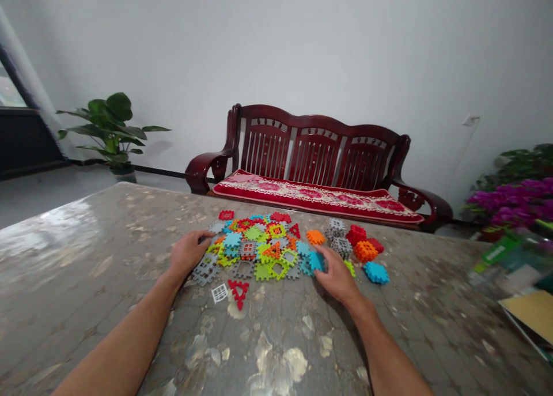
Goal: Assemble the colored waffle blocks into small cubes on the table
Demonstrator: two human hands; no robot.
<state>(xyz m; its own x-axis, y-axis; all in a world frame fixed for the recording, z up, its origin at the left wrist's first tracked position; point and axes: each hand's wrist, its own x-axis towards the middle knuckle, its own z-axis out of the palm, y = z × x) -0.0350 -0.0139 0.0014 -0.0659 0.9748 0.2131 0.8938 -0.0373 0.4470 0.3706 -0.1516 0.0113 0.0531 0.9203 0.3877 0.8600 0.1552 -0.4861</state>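
A spread of flat, toothed plastic building tiles (pixel 259 246) in red, blue, green, orange and grey lies on the marbled table (pixel 276 338). My left hand (pixel 186 252) rests palm down at the pile's left edge, fingers over grey tiles (pixel 204 272). My right hand (pixel 336 275) lies at the pile's right side, fingertips touching a blue tile (pixel 314 261). A red triangle tile (pixel 238 291) and a white square tile (pixel 219 293) lie apart, nearer to me. Assembled chunks in grey (pixel 337 237), red (pixel 356 234), orange (pixel 365 251) and blue (pixel 375 272) sit to the right.
A dark wooden bench (pixel 319 154) with a red cushion stands behind the table. A potted plant (pixel 113 129) is at the far left, purple flowers (pixel 514 203) at the right. Papers and boxes (pixel 522 292) lie on the table's right edge.
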